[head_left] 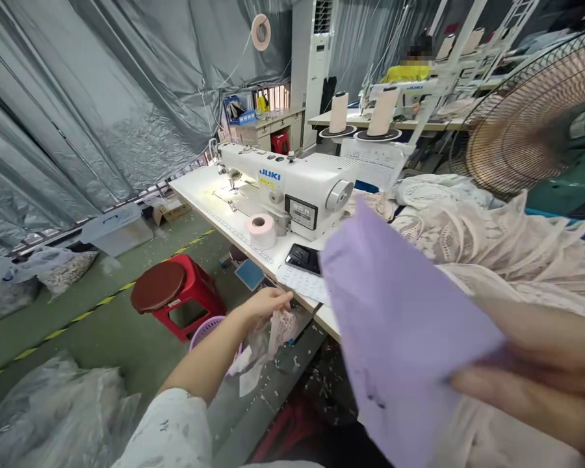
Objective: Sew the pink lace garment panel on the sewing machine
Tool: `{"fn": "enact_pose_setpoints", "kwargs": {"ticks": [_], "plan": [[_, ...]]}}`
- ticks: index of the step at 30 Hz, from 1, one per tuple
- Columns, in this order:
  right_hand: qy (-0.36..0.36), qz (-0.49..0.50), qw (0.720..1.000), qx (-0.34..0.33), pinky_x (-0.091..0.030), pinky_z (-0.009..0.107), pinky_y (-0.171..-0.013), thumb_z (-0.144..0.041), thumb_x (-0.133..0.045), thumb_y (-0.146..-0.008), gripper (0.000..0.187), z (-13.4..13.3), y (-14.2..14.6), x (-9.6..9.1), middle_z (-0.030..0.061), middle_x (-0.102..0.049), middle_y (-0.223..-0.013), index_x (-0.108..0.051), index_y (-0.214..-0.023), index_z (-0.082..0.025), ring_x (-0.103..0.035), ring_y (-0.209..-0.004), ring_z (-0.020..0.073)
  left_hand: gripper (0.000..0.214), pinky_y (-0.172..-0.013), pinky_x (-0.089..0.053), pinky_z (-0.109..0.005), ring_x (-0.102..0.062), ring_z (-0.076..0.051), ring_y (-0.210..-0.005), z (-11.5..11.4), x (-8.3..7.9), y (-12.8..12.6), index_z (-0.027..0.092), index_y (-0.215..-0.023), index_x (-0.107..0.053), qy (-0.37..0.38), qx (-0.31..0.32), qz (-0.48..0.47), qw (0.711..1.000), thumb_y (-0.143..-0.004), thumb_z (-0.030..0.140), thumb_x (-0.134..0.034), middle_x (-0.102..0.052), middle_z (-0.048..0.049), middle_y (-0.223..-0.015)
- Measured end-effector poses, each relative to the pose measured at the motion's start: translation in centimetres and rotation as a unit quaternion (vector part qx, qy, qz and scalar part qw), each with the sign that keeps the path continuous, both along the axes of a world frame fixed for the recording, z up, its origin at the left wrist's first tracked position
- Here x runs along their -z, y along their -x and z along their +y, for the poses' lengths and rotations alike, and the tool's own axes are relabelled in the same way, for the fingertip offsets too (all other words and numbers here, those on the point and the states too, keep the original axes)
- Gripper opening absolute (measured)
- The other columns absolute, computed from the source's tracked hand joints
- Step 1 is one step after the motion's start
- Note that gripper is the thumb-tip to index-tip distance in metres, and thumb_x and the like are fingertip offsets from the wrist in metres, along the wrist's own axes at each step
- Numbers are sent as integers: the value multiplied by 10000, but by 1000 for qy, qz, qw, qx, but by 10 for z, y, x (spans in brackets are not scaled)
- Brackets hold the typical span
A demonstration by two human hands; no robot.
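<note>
Landmark: a white sewing machine [292, 177], which is standing on a white tabletop [199, 187].

Left hand [267, 304]: hovering just off the tabletop's front edge, on the near side of the machine. Its grip is pinching a pale lace piece [281, 326] between thumb and fingers; the lace is hanging below the edge.

Right hand [531, 374]: blurring, closer to the camera than the machine, off its handwheel end. Its grip is pinching one edge of a purple sheet [400, 312]; the fingers behind are partly hiding. The sheet is slanting and covering the tabletop's near end from view; whether it is touching there, I cannot tell.

Edges and room: in front of the machine, a pink tape roll [260, 232] and a black phone [302, 258] are lining the front edge, and a printed strip [302, 284] is lying just beside the phone. Tabletop is showing between roll and needle end. Beyond the handwheel end, a pale fabric heap [482, 240] is crowding the right hand's side. Out from the machine's front edge, a red stool [199, 292] is standing, with floor [110, 279] stretching past it.
</note>
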State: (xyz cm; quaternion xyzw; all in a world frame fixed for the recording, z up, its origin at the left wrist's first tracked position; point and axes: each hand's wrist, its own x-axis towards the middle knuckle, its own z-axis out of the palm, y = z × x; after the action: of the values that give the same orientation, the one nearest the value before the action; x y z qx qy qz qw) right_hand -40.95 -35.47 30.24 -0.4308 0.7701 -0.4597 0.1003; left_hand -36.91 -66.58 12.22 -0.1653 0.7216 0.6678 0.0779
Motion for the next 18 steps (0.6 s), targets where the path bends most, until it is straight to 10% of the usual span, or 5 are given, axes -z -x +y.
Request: {"fn": "enact_pose_setpoints", "kwargs": {"ticks": [2, 4, 9, 13, 18], "plan": [[81, -150, 979, -116, -555, 268, -553, -512, -618, -814, 219, -34, 6, -10, 11, -664, -748, -640, -861, -299, -644, -668, 184, 443, -736, -462, -336, -608, -228, -726, 2, -4, -6, 141, -777, -690, -30, 8, 22, 999, -559, 513, -792, -643, -33, -624], [127, -253, 954, -96, -570, 314, -658, -523, -627, -774, 309, -67, 17, -1, 26, -681, -812, -591, -886, -238, -662, -755, 206, 619, -788, -473, -386, -625, -300, -873, 4, -8, -19, 148, -859, -688, -68, 16, 42, 997, -435, 574, -834, -682, -85, -738], [-79, -221, 970, 68, -568, 349, -710, -305, -407, -872, 151, -107, 46, 64, 93, -659, -880, -478, -913, -178, -670, -799, 207, 975, -829, -500, -455, -628, -387, -983, 13, 2, -39, 147, -866, -681, -169, 13, 62, 983, -338, 953, -532, -699, -166, -870], [-252, -100, 958, 97, -547, 358, -673, -294, -501, -909, 176, -108, 76, 79, 77, -636, -801, -534, -817, -148, -646, -712, 199, 628, -935, -483, -466, -661, -336, -973, 11, 13, -32, 149, -980, -667, -226, -100, 24, 969, -543, 577, -808, -722, -135, -941], [-393, 79, 912, 88, -385, 523, -995, -264, -578, -903, 315, -124, 120, 68, 123, -510, -1269, -533, -1188, -137, -470, -1191, 282, 566, -1058, -401, -486, -606, -347, -1101, -2, 11, -44, 131, -931, -703, -192, -175, -14, 966, -475, 409, -892, -699, -144, -1071]]}}
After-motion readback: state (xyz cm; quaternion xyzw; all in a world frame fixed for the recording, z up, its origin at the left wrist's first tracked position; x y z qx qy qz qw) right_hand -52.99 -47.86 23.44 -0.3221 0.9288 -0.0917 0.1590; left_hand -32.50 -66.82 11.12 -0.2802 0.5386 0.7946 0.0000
